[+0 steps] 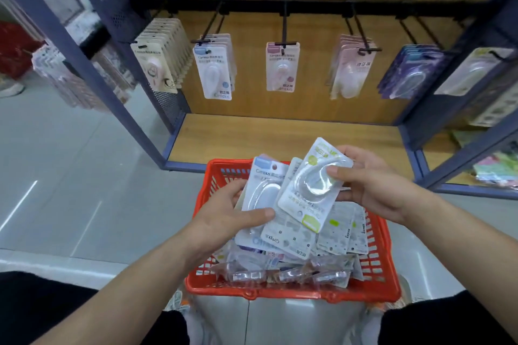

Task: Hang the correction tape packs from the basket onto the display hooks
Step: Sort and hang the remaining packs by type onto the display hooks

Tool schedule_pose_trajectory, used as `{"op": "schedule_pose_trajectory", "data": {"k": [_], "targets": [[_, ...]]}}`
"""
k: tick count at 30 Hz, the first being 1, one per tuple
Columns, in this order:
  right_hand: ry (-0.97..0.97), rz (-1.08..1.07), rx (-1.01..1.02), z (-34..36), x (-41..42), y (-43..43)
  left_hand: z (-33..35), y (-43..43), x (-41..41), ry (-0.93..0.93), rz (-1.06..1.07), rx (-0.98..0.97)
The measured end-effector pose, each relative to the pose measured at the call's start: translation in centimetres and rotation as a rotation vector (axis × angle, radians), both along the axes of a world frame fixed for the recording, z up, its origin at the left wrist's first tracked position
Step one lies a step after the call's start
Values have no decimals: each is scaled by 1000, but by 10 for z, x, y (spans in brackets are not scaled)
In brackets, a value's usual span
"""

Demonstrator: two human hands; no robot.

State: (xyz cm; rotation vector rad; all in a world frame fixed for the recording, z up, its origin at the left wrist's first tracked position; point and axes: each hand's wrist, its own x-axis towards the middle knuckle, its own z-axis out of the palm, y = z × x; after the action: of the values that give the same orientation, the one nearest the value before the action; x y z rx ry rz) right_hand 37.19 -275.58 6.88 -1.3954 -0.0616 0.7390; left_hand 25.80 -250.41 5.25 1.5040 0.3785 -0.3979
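Green-labelled pack [309,185] is being pinched by the right hand [372,187], the left hand [227,214] gripping other packs [262,193]; next, probably threading it onto a hook [284,26].

hands [224,216] 2 | basket [280,293] 1 | hung pack groups [283,67] 6
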Motion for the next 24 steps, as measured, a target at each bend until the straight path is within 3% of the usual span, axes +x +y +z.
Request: {"op": "schedule_pose_trajectory", "data": {"k": [5, 9, 17, 24], "targets": [[38, -52, 42, -13, 8, 4, -7, -4, 10, -12, 51, 61], [6, -122, -51, -21, 22, 5, -14, -3, 23, 5, 152, 92], [24, -295, -22, -31, 39, 11, -14, 2, 50, -13, 339, 29], [-81, -15, -241, -29, 29, 20, -7, 2, 58, -5, 401, -5]]}}
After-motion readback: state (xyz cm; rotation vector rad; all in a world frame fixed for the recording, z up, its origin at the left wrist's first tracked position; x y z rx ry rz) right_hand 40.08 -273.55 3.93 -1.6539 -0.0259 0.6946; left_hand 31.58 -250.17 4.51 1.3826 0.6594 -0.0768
